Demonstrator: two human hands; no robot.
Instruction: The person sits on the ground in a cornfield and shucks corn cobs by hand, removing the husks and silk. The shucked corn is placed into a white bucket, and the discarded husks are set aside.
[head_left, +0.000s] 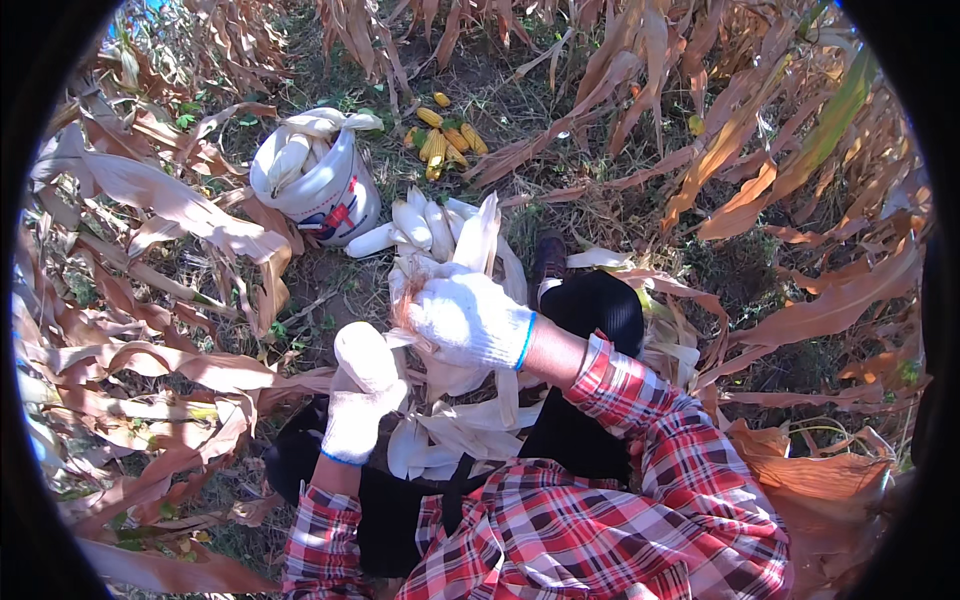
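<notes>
My right hand, in a white knit glove with a blue cuff edge, grips pale corn husk and reddish-brown corn silk. To its lower left, my left hand, gloved alike, is closed around something pale, probably a corn ear in its husk; the fingers hide most of it. A strip of husk spans the gap between both hands. Just beyond them lies a pile of ears in pale husks. Loose husks rest between my legs. Husked yellow corn ears lie in a heap on the ground farther off.
A white woven sack with printing stands upright at the upper left, holding ears in husks. Dry corn stalks and leaves crowd both sides and the far edge. My shoe rests beside the husk pile, on grassy soil.
</notes>
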